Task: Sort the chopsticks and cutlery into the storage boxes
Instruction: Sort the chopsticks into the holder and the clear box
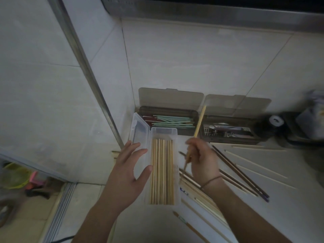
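A pale wooden chopstick (199, 122) is pinched in the curled fingers of the right hand (204, 159), tip raised toward the dark boxes. The clear plastic box (164, 132) of bamboo chopsticks (162, 171) is steadied by the left hand (130, 165), its fingers held straight against the side

Left hand (130, 165) spread, right hand (201, 158) curled
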A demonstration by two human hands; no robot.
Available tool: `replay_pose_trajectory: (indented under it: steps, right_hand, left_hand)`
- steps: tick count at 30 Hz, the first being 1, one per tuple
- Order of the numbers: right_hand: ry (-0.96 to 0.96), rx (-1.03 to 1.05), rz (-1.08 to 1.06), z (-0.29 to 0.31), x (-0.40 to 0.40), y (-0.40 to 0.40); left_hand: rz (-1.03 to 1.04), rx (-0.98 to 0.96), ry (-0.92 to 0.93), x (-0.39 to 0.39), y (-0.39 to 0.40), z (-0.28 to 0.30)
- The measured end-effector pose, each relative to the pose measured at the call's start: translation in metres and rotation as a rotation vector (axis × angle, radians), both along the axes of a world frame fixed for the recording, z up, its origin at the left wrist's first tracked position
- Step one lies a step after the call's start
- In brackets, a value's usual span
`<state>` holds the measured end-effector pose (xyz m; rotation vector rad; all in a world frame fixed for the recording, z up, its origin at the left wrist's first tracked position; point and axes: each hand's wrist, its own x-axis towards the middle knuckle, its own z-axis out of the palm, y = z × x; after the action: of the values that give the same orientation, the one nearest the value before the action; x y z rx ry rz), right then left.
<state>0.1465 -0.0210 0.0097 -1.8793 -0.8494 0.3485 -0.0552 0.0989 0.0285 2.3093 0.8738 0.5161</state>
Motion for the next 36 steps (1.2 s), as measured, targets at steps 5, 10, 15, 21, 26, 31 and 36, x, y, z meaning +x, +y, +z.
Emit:
replay_pose_trajectory:
  steps: [5,10,15,21,26,31,36]
  right_hand:
    - [-0.587,-0.313,0.202,-0.03,-0.035,0.015]
    - [-0.74,-0.89,0.477,-0.043,-0.045,0.026]
    - [-0.856,-1.103,0.559,-0.043,-0.059,0.028]
    - [-0.64,-0.819,0.536,-0.039,-0.049,0.014]
    - [-0.482,-0.218,0.158,-0.039,-0.011,-0.033]
    - [-0.393,-0.776,0.121,-0.069,0.015,-0.079]
    - [-0.559,-0.732,0.111,-0.076,0.012,-0.097]
  left_hand:
    - [0.006,-0.007,0.016,-0.001,0.0,0.0]
    - [0.013,-0.017,0.021,0.0,-0.001,0.001]
    - [0.021,-0.029,0.011,0.001,-0.002,0.003]
    - [0.027,-0.049,0.024,0.001,-0.004,0.006]
    - [0.017,-0.034,0.023,-0.001,-0.002,0.003]
    - [0.003,-0.013,0.009,0.0,-0.002,0.001]
    - [0.009,-0.005,-0.004,0.0,-0.002,0.001]
